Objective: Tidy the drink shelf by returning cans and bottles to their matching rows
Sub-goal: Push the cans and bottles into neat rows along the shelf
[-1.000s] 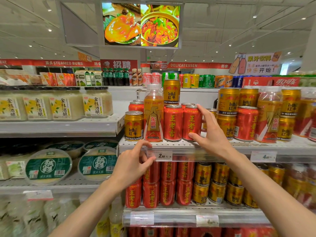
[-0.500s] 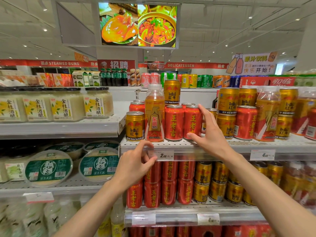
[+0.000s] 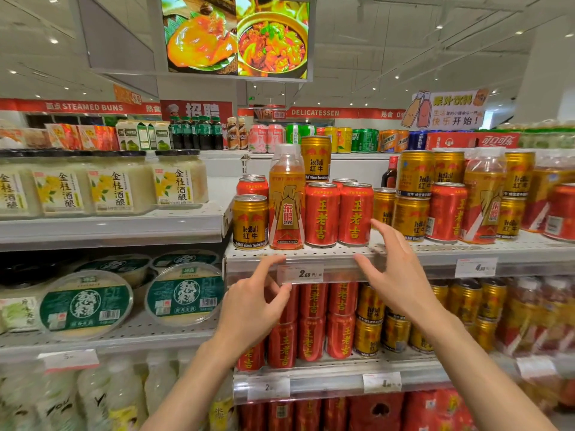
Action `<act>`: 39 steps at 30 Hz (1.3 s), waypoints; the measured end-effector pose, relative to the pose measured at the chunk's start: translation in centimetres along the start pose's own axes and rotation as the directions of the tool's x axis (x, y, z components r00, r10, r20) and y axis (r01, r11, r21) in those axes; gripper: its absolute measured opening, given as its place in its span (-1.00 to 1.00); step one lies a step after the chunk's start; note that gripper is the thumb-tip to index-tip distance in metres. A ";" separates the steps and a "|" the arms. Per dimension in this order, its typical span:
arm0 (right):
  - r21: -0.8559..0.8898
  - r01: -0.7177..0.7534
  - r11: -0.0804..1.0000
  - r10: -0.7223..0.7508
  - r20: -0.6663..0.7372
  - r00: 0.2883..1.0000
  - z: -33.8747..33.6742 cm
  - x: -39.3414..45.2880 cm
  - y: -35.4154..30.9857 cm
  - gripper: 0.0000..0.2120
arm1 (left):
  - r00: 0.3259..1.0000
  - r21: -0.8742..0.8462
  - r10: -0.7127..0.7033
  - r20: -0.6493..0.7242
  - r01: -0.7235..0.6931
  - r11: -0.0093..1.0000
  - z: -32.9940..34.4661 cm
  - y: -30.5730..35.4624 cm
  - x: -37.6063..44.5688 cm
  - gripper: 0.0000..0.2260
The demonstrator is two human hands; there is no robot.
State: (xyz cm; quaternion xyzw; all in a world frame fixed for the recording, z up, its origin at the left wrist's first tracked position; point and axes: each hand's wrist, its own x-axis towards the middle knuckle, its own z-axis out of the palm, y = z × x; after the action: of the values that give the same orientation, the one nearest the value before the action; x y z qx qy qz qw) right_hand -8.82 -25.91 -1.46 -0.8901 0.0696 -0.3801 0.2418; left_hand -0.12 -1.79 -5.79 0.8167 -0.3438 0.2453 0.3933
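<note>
**Head view: both hands empty at a mixed top shelf**

Head camera is looking at a drink shelf (image 3: 404,255) where the rows are standing mixed. Both hands are hovering in front of the shelf's front edge and neither is holding anything. The left hand (image 3: 253,309) is sitting low, before the price strip (image 3: 300,273), with its forefinger and thumb apart and the other fingers loosely bent. The right hand (image 3: 393,275) is standing spread, fingers straight, its fingertips just beside the nearest red can (image 3: 355,214) but apart from it.

On the upper shelf, a gold can (image 3: 250,221) is standing at the left end, an orange bottle (image 3: 286,197) is standing just beside it, and a second red can (image 3: 322,214) is touching the first. Another gold can (image 3: 315,157) is perched on top of the red ones. Further right, gold cans, a lone red can (image 3: 445,211) and another orange bottle (image 3: 483,197) are jumbled together.

By the look of it, the person is between picks and choosing what to take. The next move likely calls for gripping one stray, perhaps the orange bottle or the stacked gold can, and carrying it to its like. The stacked can could topple if the red cans below are nudged.
</note>
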 end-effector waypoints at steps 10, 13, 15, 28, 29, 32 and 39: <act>-0.143 -0.198 0.970 0.212 0.091 0.973 1.1 -12.9 4.3 -0.61 | 0.987 -0.177 -0.133 0.091 0.147 0.973 3.3 -0.5 -7.0 -0.69; -0.179 -0.319 0.931 0.346 0.149 0.926 0.9 -15.4 6.1 -0.61 | 0.972 -0.187 -0.189 0.140 0.213 0.959 4.4 -0.5 -8.5 -0.71; -0.194 -0.351 0.916 0.382 0.158 0.910 0.7 -16.3 7.3 -0.60 | 0.968 -0.161 -0.180 0.175 0.208 0.965 5.1 -0.1 -8.9 -0.72; -0.118 -0.365 0.923 0.382 0.191 0.904 -6.8 -14.0 20.3 -0.72 | 0.952 -0.105 -0.259 0.162 0.278 0.955 15.2 10.2 -6.0 -0.76; -0.114 -0.354 0.928 0.370 0.193 0.909 -7.9 -13.5 21.4 -0.75 | 0.953 -0.104 -0.258 0.161 0.276 0.955 16.2 11.5 -5.6 -0.77; -0.104 -0.295 0.950 0.310 0.186 0.932 -10.8 -12.0 24.7 -0.81 | 0.958 -0.100 -0.243 0.155 0.260 0.960 18.7 14.9 -4.4 -0.77; -0.102 -0.167 0.981 0.183 0.187 0.965 -15.6 -7.5 28.1 -0.91 | 0.986 -0.021 -0.147 0.084 0.150 0.989 20.9 20.1 -0.7 -0.82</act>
State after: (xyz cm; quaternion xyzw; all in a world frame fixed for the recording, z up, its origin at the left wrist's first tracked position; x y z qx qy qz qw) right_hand -23.48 -54.06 -10.54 -0.9230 0.1402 -0.2647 0.2416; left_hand -13.03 -27.64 -8.60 0.8441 -0.3011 0.1769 0.4069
